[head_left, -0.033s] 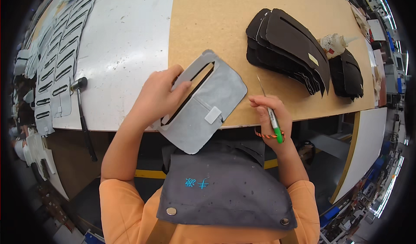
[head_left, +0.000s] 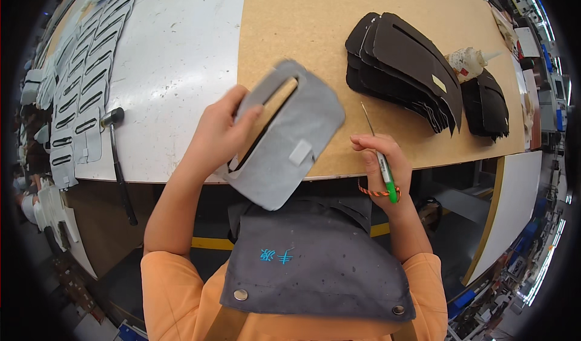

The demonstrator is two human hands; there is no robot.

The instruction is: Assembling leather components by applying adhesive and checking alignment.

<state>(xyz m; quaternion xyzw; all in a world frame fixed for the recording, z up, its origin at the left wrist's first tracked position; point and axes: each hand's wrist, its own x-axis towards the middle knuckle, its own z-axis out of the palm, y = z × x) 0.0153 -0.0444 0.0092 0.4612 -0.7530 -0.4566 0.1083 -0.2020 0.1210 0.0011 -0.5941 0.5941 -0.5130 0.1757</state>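
Two-tone bench (head_left: 290,23): white ahead-left of hands, tan ahead-right. Left hand (head_left: 224,126) pinches grey panel (head_left: 302,123) along slotted side; panel lies just right of it, overhanging front edge. Right hand (head_left: 396,162) grips green-ended pick (head_left: 385,173), tip forward. Advisable: firm pinch, panel steady, tip clear of left thumb. Versus earlier frame: panel tilted differently, blurred, more tan showing through slot; right hand nearly same place; black stack (head_left: 399,56) beyond it unmoved.

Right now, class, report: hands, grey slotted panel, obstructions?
Left hand gripping grey slotted panel. Right hand holding slim, pointed, green-ended tool. Panel slanted, untouched by tool. Nothing visible between them.
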